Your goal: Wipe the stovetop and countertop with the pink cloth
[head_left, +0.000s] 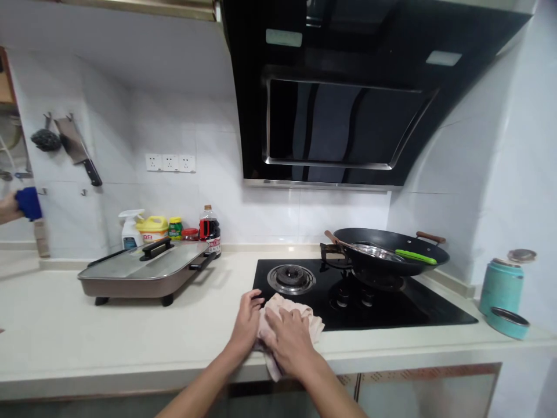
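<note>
My left hand (247, 321) and my right hand (290, 337) both rest on a crumpled pale pink cloth (310, 317) at the front left corner of the black glass hob (430, 310). The cloth lies half on the hob, half on the white counter (130, 337), and a corner hangs over the counter's front edge. My left hand grips the cloth's left side. My right hand presses flat on top of it, fingers spread.
A black wok (429, 249) with a steel bowl and green-handled tool sits on the right burner; the left burner (290, 277) is bare. An electric griddle (143, 273) with lid stands at left, bottles behind it. A teal canister (500, 285) and its lid stand at right. Another person's hand holding something blue (26, 203) shows at far left.
</note>
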Demonstrator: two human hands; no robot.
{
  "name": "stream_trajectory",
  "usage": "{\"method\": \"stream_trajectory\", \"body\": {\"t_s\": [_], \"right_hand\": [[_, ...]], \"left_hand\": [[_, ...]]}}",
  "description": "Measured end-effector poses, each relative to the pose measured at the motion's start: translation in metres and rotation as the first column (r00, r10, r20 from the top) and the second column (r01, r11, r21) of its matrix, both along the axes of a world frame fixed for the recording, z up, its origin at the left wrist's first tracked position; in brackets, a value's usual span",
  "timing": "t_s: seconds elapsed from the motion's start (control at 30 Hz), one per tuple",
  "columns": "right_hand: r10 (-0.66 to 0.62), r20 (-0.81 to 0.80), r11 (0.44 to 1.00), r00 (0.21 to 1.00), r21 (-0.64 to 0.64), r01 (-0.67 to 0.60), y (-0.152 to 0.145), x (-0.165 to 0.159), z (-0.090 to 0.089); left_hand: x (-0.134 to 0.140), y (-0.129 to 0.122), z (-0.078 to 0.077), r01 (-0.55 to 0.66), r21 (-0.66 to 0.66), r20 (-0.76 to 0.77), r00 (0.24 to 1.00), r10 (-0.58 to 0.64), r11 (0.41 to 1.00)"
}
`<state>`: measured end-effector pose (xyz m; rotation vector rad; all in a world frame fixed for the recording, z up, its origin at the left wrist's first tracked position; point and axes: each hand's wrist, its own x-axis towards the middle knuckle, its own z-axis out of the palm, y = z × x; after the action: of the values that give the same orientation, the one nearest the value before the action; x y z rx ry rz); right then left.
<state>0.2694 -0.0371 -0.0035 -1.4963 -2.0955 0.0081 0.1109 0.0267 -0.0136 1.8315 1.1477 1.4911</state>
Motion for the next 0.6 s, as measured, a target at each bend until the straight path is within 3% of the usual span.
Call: {"method": "stream_trajectory", "body": {"t_s": [0.1, 0.2, 0.33, 0.43, 0.5, 0.6], "right_hand": [[0.000, 0.152, 0.998, 0.988, -0.059, 0.009, 0.015, 0.001, 0.000], [-0.087, 0.188, 0.994, 0.978, -0.043, 0.097, 0.034, 0.020, 0.003], [-0.300, 0.244, 0.939, 0.922, -0.097, 0.331, 0.072, 0.060, 0.012], [-0.302, 0.287, 0.915, 0.909, -0.179, 0.361, 0.107, 0.090, 0.022], [-0.263, 0.298, 0.916, 0.918, -0.221, 0.334, 0.130, 0.109, 0.027], [-0.224, 0.292, 0.914, 0.930, -0.269, 0.305, 0.163, 0.140, 0.030]], "left_hand": [[-0.033, 0.016, 0.006, -0.209, -0.022, -0.141, 0.969, 0.204, 0.978], [-0.046, 0.029, 0.013, -0.153, -0.082, -0.373, 0.921, 0.112, 0.985], [-0.031, 0.041, 0.027, -0.080, -0.166, -0.615, 0.787, -0.040, 0.983], [-0.013, 0.051, 0.043, -0.098, -0.185, -0.780, 0.620, -0.085, 0.978], [-0.003, 0.058, 0.048, -0.124, -0.156, -0.837, 0.544, -0.064, 0.980], [0.005, 0.066, 0.039, -0.159, -0.011, -0.869, 0.491, 0.069, 0.987]]}}
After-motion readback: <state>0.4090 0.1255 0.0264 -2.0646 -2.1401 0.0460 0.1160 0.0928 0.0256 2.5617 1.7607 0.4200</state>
